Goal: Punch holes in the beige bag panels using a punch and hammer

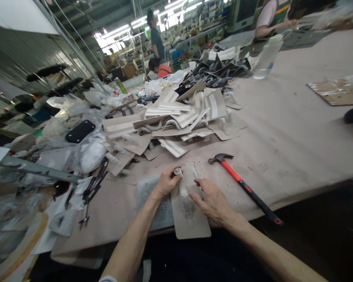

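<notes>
In the head view, your left hand point(165, 184) grips a small round-ended piece point(177, 171) at the far end of the panel point(194, 231), while your right hand point(214, 201) is open beside it, fingers parted. That panel lies partly over the slab point(147, 192) and past the edge of the surface point(306, 133), and looks partway done, with the hammer point(244, 186) lying aside. Similar panels fill the pile point(176, 113) beyond; you can't tell which are finished.

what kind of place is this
Likely a factory workshop: a big pile of cut flat pieces on a long worktable, a claw hammer, and other people working behind.
</notes>
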`<state>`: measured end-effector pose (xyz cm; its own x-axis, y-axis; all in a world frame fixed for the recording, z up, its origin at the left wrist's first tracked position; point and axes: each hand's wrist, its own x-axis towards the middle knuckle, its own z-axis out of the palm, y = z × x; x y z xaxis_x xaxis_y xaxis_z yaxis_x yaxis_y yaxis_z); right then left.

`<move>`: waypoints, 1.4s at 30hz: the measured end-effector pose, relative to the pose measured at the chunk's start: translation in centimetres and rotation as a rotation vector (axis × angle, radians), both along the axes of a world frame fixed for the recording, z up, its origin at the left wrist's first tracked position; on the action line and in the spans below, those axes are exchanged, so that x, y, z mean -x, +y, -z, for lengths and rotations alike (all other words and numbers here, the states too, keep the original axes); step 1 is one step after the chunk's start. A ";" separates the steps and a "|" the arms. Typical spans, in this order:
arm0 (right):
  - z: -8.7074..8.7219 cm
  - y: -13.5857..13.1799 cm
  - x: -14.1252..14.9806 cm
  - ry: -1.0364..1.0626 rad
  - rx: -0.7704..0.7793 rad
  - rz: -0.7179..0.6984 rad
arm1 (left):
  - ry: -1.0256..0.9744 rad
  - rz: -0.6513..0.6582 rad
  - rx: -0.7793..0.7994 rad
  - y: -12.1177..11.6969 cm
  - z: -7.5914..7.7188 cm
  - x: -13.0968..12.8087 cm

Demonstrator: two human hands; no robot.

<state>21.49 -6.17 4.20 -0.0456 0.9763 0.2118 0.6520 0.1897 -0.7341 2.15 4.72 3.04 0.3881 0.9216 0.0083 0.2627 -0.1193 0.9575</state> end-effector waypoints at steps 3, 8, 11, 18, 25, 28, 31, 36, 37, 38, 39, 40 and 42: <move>0.1 0.0 -0.2 0.009 0.017 -0.010 | -0.018 -0.017 -0.013 -0.2 0.2 0.1; -0.5 -0.3 -0.2 0.083 0.183 -0.036 | -0.049 -0.105 -0.016 -0.3 0.9 0.0; -1.2 0.0 0.6 0.144 0.270 -0.104 | -0.047 -0.090 -0.009 -0.3 1.0 -0.1; -0.9 0.5 2.0 0.067 0.273 -0.062 | -0.018 -0.149 -0.085 -0.5 1.1 -0.1; -0.2 1.7 -0.7 -0.060 -0.033 0.085 | 0.001 -0.188 -0.107 -0.7 0.8 -0.4; 0.4 2.1 -1.5 -0.127 -0.056 0.115 | 0.058 -0.176 -0.176 -0.8 0.6 -0.5; 1.2 2.2 -1.7 -0.162 -0.063 0.130 | 0.076 -0.180 -0.201 -0.9 0.5 -0.3; 1.3 2.7 -1.6 -0.166 -0.077 0.102 | 0.097 -0.173 -0.203 -1.0 0.2 -0.2; 1.0 2.9 -1.6 -0.169 -0.081 0.094 | 0.102 -0.170 -0.204 -1.1 0.1 -0.3; 0.7 3.1 -1.7 -0.170 -0.074 0.077 | 0.108 -0.166 -0.206 -1.1 0.1 -0.3; 0.2 3.2 -1.7 -0.169 -0.049 0.048 | 0.116 -0.163 -0.209 -1.1 0.0 -0.4; -0.3 3.4 -1.6 -0.168 -0.002 0.005 | 0.124 -0.161 -0.212 -1.1 -0.1 -0.4; -1.2 3.4 -1.4 -0.154 0.133 -0.100 | 0.134 -0.157 -0.217 -1.1 -0.1 -0.5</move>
